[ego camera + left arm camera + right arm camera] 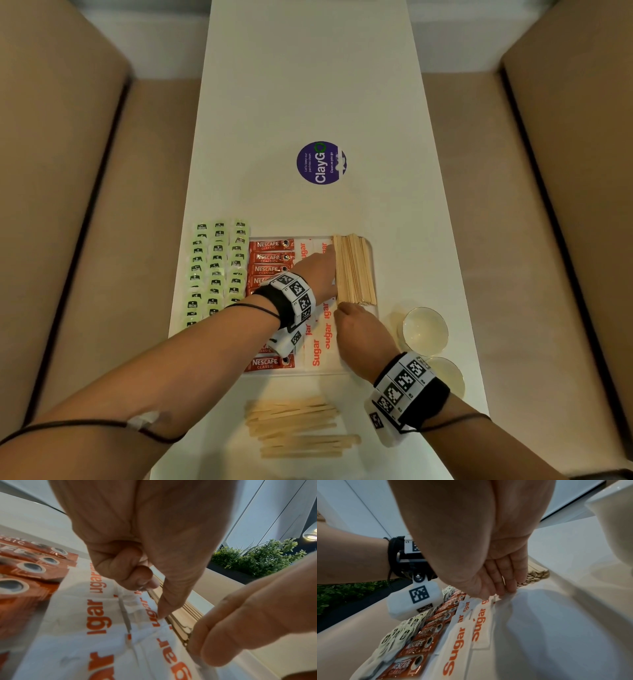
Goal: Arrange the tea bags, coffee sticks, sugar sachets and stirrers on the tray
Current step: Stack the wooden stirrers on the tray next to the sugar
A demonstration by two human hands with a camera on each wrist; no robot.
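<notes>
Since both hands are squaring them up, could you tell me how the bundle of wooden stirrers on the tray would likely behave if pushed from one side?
The stirrers look thin, flat and stiff, so they would probably slide, not roll. Being loose, the stack may fan apart unless the left hand and right hand brace it.

Middle coffee sticks (270, 269) and sugar sachets (317, 349) covered by the left forearm and wristband (291, 298). Lower rows of tea bags (214, 270) hidden under the same arm. Second glass bowl (445, 375) half behind the right wristband (406, 394). Near sachet print blurred in the left wrist view.
</notes>
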